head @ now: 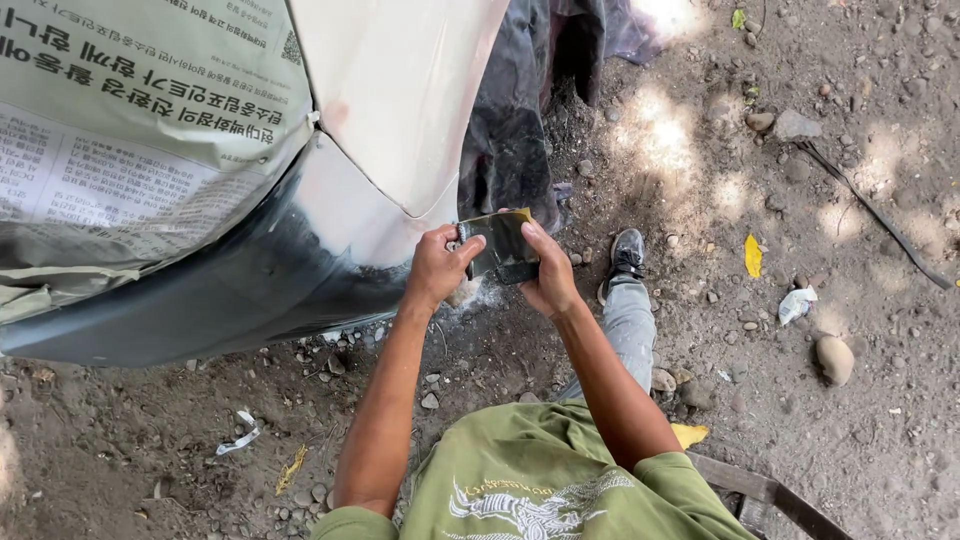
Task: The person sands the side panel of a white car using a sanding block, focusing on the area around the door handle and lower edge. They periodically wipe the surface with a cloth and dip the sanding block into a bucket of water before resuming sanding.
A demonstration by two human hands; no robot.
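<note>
At your ten o'clock, printed newspaper masking covers the car; below it runs the sanded white-and-grey car body panel. Your left hand pinches the left edge of the dark, folded sheet of sandpaper at twelve o'clock, fingers closed on it, and your right hand clamps the right edge. Held by the edges only, the sheet could, I judge, slip or tear, and drop into the dusty dirt ground. Your grey shoe sits at one o'clock; loose stones lie at three o'clock.
</note>
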